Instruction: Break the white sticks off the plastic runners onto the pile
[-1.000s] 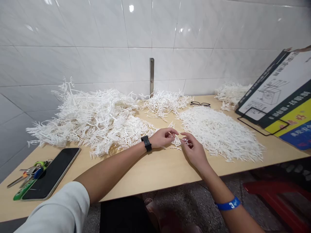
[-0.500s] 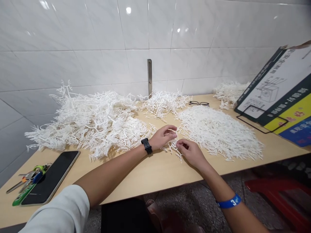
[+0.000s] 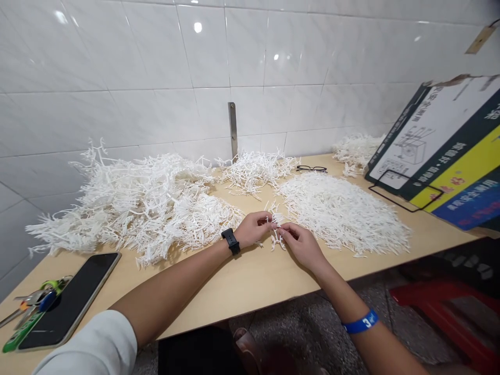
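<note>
A: What are the hands doing?

B: The left hand (image 3: 253, 228) and the right hand (image 3: 300, 244) are meeting over the desk (image 3: 250, 281), both pinching the same small white plastic sprig (image 3: 276, 229). The fingertips of each hand are closing on it from either side, and part of it is hanging down between them, just above the desk top.

A: Where is that sprig lying in relation to the rest?

B: It is sitting between two heaps: a big tangled pile of branches (image 3: 133, 203) to the left and a flatter pile of loose sticks (image 3: 339, 213) to the right. A smaller heap (image 3: 255, 169) is lying behind, near the wall, and another far heap (image 3: 355, 148) is sitting at the back right.

A: Anything else showing?

B: A black watch (image 3: 230, 241) is sitting on the left wrist and a blue band (image 3: 360, 323) on the right. A phone (image 3: 68, 299) is lying at the near left, with keys (image 3: 27, 307) just beside it. Glasses (image 3: 311, 169) are resting by the back heaps, and a printed box (image 3: 441, 146) is leaning at the right.
</note>
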A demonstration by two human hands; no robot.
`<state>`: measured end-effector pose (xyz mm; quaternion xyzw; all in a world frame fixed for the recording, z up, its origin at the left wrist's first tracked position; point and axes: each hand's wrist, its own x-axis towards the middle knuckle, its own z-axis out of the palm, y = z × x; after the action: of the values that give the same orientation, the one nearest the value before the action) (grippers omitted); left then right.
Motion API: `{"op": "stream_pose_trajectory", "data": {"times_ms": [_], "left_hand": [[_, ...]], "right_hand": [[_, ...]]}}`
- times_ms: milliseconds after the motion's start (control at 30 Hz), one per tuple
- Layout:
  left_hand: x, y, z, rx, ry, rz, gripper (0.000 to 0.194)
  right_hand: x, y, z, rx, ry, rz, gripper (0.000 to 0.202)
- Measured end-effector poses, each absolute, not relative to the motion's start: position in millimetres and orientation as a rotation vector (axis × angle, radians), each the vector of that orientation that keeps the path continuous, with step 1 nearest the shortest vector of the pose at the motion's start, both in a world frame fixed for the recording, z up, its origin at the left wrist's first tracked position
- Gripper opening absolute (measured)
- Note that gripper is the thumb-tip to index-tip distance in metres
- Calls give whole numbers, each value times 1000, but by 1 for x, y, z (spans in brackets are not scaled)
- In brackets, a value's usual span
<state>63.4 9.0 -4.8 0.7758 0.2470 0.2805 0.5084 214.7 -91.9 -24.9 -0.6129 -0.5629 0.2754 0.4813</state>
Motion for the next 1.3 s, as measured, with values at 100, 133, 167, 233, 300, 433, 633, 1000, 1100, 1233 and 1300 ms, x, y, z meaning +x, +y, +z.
{"op": "stream_pose_trajectory", "data": {"times_ms": [100, 133, 167, 233, 300, 433, 633, 1000, 1100, 1233, 1300], "left_hand": [[62, 10, -3, 1846, 541, 672, 25], [61, 10, -4, 1864, 539, 661, 25], [61, 10, -4, 1894, 538, 653, 26], [61, 10, -6, 1966, 524, 648, 24], [61, 9, -8, 2027, 497, 638, 22], [61, 8, -9, 2144, 441, 568, 20], [58, 11, -5, 2327, 434, 461, 23], [56, 19, -6, 2235, 473, 452, 20], [56, 24, -8, 2165, 540, 521, 22], [56, 25, -8, 2096, 515, 514, 27], [55, 23, -7, 2028, 483, 502, 30]], "right_hand": [[215, -91, -27, -1437, -1306, 683, 25], [215, -91, -29, -1402, -1255, 691, 25], [215, -90, -29, -1366, -1204, 703, 25], [215, -90, -29, -1317, -1151, 725, 26], [215, -90, -27, -1320, -1188, 730, 28], [216, -92, -23, -1445, -1390, 652, 31], [214, -96, -23, -1605, -1512, 478, 38], [216, -127, -6, -1787, -1677, 400, 39], [237, -132, 1, -1814, -1674, 377, 37], [263, -118, 12, -1870, -1756, -41, 21], [261, -107, 14, -1853, -1722, -91, 23]]}}
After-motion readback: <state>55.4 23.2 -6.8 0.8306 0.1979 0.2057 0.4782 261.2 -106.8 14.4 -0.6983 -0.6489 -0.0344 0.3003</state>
